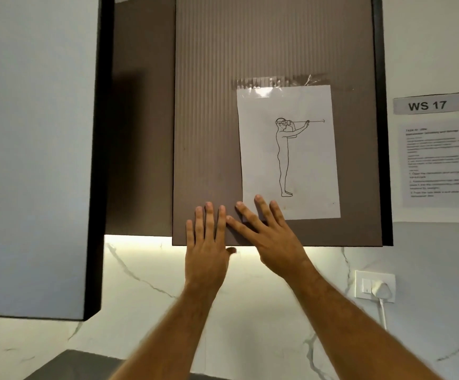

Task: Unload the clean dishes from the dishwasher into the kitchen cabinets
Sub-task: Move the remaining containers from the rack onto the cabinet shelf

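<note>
We hold the left hand point(206, 239) and right hand point(270, 231) flat and released against the cabinet door point(250, 64), whose lower edge lies directly beneath both palms.

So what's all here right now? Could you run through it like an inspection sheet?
Surface: a strip of dark counter at the bottom edge.
Job's things: brown ribbed cabinet door; no dishes or dishwasher in view.
Clutter: drawing of a standing figure taped to the door.
Hands: left hand and right hand lie flat, fingers straight, at the door's lower edge; right fingertips overlap the drawing.
Cables: white cord hangs from a plug in the wall socket.
Surroundings: marble-look wall, sign reading WS 17, printed notice, too blurred to read.
</note>
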